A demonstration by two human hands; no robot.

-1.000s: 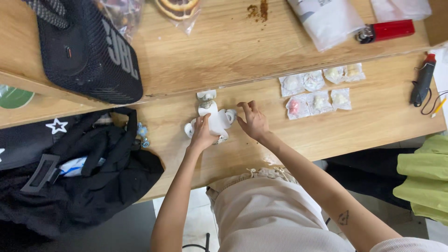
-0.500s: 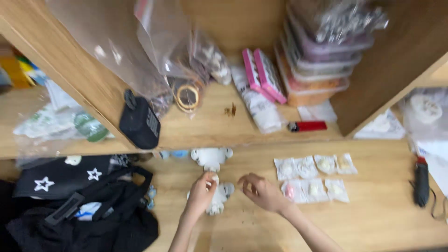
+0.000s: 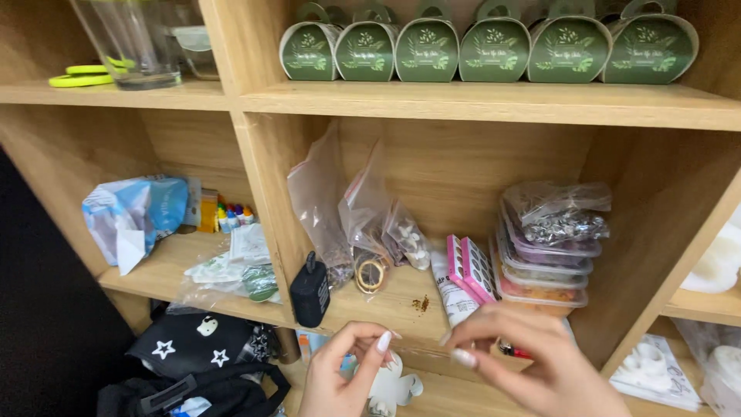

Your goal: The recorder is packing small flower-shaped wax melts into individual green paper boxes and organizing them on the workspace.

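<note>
My left hand (image 3: 343, 373) is raised at the bottom middle of the head view, fingers loosely curled, nothing clearly between them. Just beyond it on the desk lies a small white moulded piece (image 3: 392, 388). My right hand (image 3: 532, 363) is lifted beside it, fingertips bent toward the left hand, holding nothing that I can make out. Both hands hover in front of the lower wooden shelf (image 3: 401, 305).
The shelf holds clear plastic bags (image 3: 351, 208), a small black speaker (image 3: 310, 292), a pink box (image 3: 471, 269) and stacked clear containers (image 3: 548, 255). Several green boxes (image 3: 486, 46) line the upper shelf. A black bag with white stars (image 3: 193, 347) lies at bottom left.
The view has tilted up from the desk to the shelves. Both hands have lifted off the white piece on the desk and now hover close together.
</note>
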